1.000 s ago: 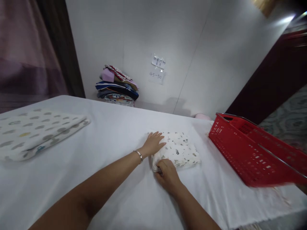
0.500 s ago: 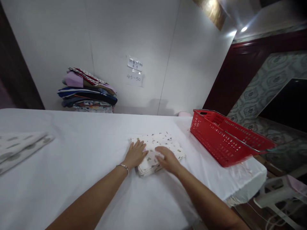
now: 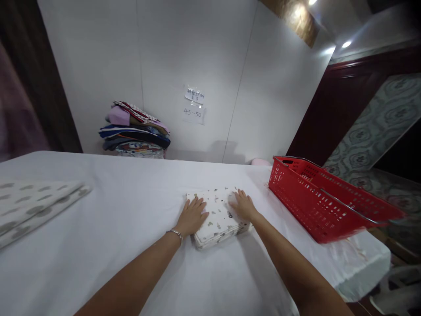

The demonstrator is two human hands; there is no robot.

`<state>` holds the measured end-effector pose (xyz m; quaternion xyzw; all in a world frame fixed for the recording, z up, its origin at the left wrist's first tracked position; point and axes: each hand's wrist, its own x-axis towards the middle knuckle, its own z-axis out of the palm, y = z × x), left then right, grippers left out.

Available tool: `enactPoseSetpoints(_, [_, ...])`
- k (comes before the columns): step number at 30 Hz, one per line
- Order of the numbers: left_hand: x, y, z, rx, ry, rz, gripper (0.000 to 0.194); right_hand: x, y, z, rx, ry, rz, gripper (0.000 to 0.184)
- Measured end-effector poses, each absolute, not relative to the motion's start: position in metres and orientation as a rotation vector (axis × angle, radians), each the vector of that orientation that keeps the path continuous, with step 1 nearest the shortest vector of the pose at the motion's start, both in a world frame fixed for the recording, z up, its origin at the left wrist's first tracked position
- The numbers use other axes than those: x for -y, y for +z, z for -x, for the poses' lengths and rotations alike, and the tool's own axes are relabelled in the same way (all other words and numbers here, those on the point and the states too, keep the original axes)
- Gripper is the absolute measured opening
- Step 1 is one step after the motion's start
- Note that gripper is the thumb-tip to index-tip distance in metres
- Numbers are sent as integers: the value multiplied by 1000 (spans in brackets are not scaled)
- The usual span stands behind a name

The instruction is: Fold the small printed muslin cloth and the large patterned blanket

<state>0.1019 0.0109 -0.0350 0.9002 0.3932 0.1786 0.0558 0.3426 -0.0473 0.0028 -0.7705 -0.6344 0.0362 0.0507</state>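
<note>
A folded white cloth (image 3: 217, 215) with small grey-brown and dark prints lies in several layers on the white-covered table (image 3: 138, 193). My left hand (image 3: 192, 216), with a bracelet at the wrist, rests flat on the cloth's left side, fingers spread. On its right side lies my right hand (image 3: 244, 206), palm down with the fingers stretched toward the far edge. Neither hand grips the cloth. At the far left lies another folded white cloth (image 3: 36, 202) with larger grey spots, cut off by the view's edge.
A red plastic basket (image 3: 302, 202) with metal handles stands at the table's right end. Against the wall is a stack of folded fabrics (image 3: 134, 131). Paper labels (image 3: 194, 112) are taped to the wall. A white plastic stool (image 3: 397, 287) stands at lower right.
My right hand has moved from the middle of the cloth to its right side and flattened there. My left hand stays on the left side. The view has turned slightly left.
</note>
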Motion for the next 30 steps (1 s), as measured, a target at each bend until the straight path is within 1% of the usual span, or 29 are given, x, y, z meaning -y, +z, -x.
enactPoseSetpoints(5, [-10, -35, -101, -1205, 541, -2728, 45, -9, 15, -291, 2131, 232, 2056, 65])
enactPoseSetpoints(8, [-9, -36, -101, -1192, 534, -2729, 48, -30, 3, -257, 2247, 324, 1887, 61])
enactPoseSetpoints(13, [-9, -37, -102, -1211, 542, -2695, 50, -39, -22, -235, 2294, 353, 1821, 58])
enactPoseSetpoints(17, [-10, -39, -102, -1197, 536, -2702, 47, -44, -11, -254, 2333, 396, 1838, 59])
enactPoseSetpoints(20, [-9, -40, -101, -1203, 548, -2704, 46, -47, -3, -287, 2254, 232, 1991, 64])
enactPoseSetpoints(23, [-9, -39, -100, -1199, 550, -2696, 45, -44, -12, -321, 2114, 128, 2238, 67])
enactPoseSetpoints(25, [-8, -38, -101, -1199, 532, -2682, 46, -42, -24, -335, 2050, 134, 2318, 67])
enactPoseSetpoints(27, [-8, -37, -101, -1200, 519, -2674, 47, -41, -31, -340, 2021, 157, 2308, 67])
enactPoseSetpoints(30, [-8, -37, -101, -1207, 516, -2674, 46, -43, -30, -340, 1992, 262, 2258, 67])
